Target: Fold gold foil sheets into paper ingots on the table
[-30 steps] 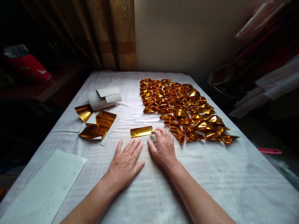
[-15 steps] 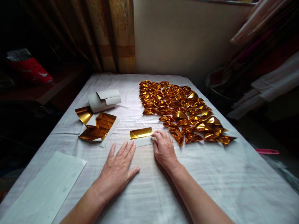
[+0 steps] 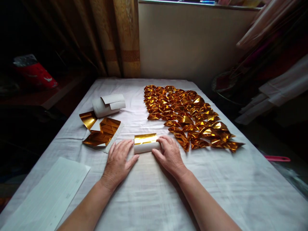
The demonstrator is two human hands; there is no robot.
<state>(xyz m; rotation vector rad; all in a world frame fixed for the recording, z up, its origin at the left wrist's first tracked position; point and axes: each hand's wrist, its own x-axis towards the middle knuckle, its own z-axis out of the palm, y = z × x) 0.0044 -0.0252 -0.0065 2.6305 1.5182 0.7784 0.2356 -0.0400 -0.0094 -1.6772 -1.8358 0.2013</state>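
A small sheet of gold foil paper (image 3: 145, 147) lies on the table in front of me, its near white edge curled up and over the gold face. My left hand (image 3: 118, 163) closes on its left end, fingertips at the far side and thumb at the near corner. At the right end, my right hand (image 3: 170, 155) pinches the sheet between bent fingers and thumb. Just beyond the right hand sit several rows of folded gold foil ingots (image 3: 185, 120). Behind the left hand is a pile of loose gold foil sheets (image 3: 109, 128).
A curled white paper roll (image 3: 108, 105) stands at the back left of the table. A flat pale lined sheet (image 3: 50, 195) lies at the near left. The cloth-covered table (image 3: 154, 199) meets a wall and curtain (image 3: 127, 38). Clothes (image 3: 284, 80) hang on the right.
The flat foil sheet is now curled up at its near edge. My left hand has gone from lying spread on the cloth to holding the sheet's left end; my right thumb has moved onto the near edge.
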